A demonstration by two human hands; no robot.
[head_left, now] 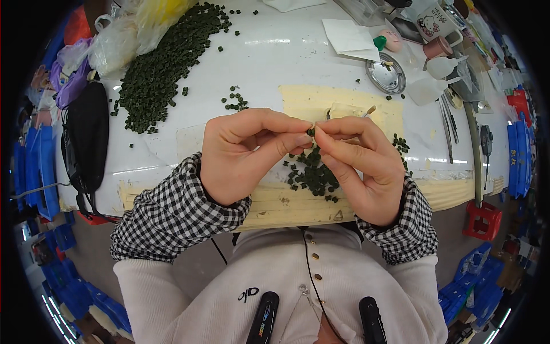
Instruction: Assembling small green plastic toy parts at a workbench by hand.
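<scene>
My left hand (pixel 240 155) and my right hand (pixel 364 166) meet above the near part of the table, fingertips almost touching. Between them they pinch a small dark green part (pixel 311 132), mostly hidden by the thumbs and forefingers. Under the hands lies a loose heap of similar small dark green parts (pixel 315 175), partly covered by my right hand. A few more of these parts (pixel 235 100) lie beyond my left hand. Behind my right hand, a thin stick with a brownish tip (pixel 370 111) pokes up over yellow tape (pixel 298 98).
A large pile of the green parts (pixel 160 74) spreads at the far left, beside plastic bags (pixel 117 49) and a black pouch (pixel 89 135). To the right are a round metal dish (pixel 385 74), white squeeze bottles (pixel 427 90), tweezers (pixel 446 129), a screwdriver (pixel 486 143) and a mug (pixel 435 24).
</scene>
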